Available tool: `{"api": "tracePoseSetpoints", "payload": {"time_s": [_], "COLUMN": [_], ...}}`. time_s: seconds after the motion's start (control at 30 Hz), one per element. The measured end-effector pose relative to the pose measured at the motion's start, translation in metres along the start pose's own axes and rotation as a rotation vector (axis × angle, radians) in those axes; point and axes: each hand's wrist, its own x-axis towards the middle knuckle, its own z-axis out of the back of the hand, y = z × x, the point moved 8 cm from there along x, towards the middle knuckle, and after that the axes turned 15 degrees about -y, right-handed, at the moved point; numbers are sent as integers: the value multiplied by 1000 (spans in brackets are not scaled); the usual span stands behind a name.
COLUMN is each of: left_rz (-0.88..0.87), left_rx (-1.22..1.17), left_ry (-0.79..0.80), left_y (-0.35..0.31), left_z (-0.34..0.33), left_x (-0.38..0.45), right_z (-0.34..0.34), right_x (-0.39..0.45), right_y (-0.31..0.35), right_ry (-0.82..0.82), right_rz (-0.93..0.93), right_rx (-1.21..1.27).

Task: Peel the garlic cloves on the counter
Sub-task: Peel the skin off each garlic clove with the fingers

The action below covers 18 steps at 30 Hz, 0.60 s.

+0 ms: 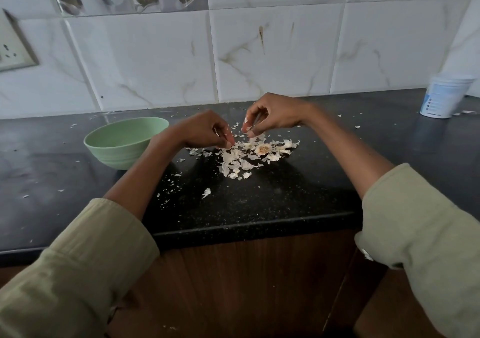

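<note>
A heap of white garlic skins (237, 159) lies on the black counter (259, 202), with a garlic root base (262, 150) among them. My left hand (207, 131) rests at the heap's left edge, fingertips pinched down onto the skins. Whether it holds a clove is hidden. My right hand (270, 115) hovers just above the heap, thumb and fingers pinched on a small pale garlic piece (246, 125).
A pale green bowl (124, 140) stands left of my left forearm. A white and blue plastic tub (445, 97) sits at the far right by the tiled wall. Skin flakes scatter over the counter. The counter's front edge (254, 224) runs below the heap.
</note>
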Motion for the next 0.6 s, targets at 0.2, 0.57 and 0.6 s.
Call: {"api": "tracePoseSetpoints", "payload": {"time_s": [0.2,0.57,0.6], "left_rz": [-8,-1,3], "left_rx": [24,17,9], "left_ry": [-13,-128,-143], "left_y": [1,-2,-3], "left_z": [0,8,9], "left_x": [1,3,4], "right_z": [-17,-1,2], "right_x": [-1,1,0], "right_y": [1,1,2], "right_ry": [76,-57,-67], "right_rz": [26,-40,-43], "right_rx": [-212,48,82]}}
